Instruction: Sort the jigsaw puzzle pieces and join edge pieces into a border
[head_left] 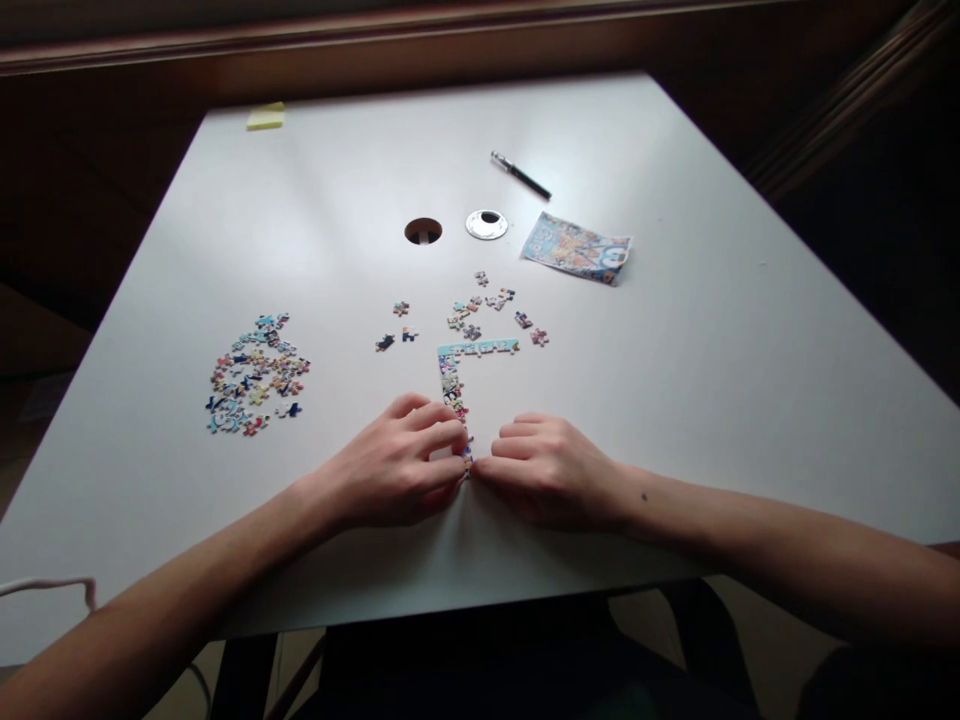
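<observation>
Joined jigsaw puzzle pieces [451, 385] form an L-shaped border on the white table, with one strip running toward me and a blue-edged strip [480, 347] going right. At the near end of the long strip, my left hand [409, 455] is closed, its thumb and fingertips on a small jigsaw puzzle piece [468, 462]. From the other side, my right hand [551, 468] presses its curled fingers against the same end. The fingertips partly cover the pieces there. Several loose pieces [472, 332] lie just beyond the corner.
A heap of loose pieces [255, 380] spreads at the left. A colourful picture sheet [577, 248], a pen [521, 175], a round cable hole [423, 231] and its silver cover [487, 224] are farther back. Yellow sticky notes [265, 117] lie near the far edge; a white cable [52, 582] is at left.
</observation>
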